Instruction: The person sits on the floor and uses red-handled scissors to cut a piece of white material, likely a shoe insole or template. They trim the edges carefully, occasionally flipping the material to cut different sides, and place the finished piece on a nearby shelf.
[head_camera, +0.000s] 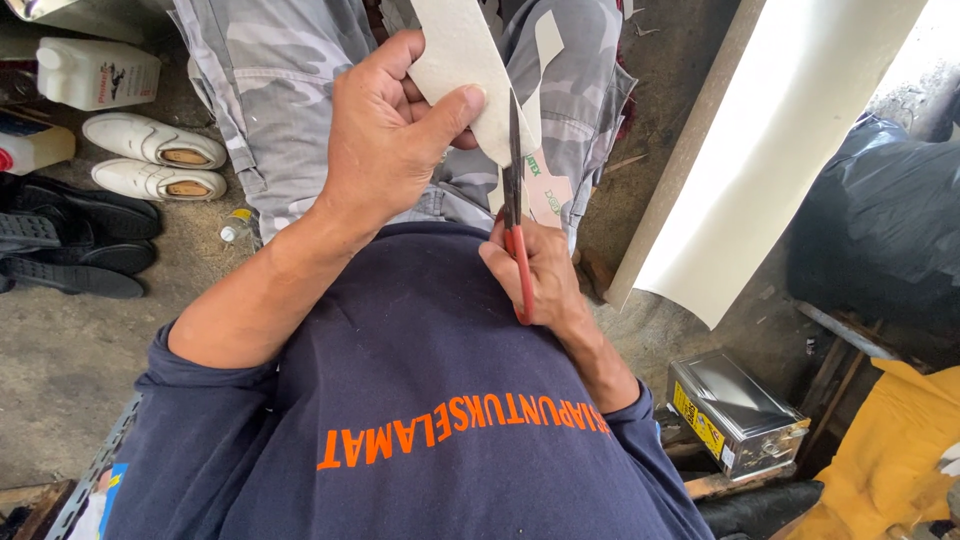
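The left hand (385, 140) pinches a pale cardboard strip (455, 60) above the lap; the right hand (535, 270) is closed on red-handled scissors (516, 215), blades meeting the strip's edge. The left thumb lies just beside the blades, so a slip could likely nick it, or the unsupported strip could twist and skew the cut

Soft daylight, overexposed glare top right, sharp centre, wide-angle bending at edges
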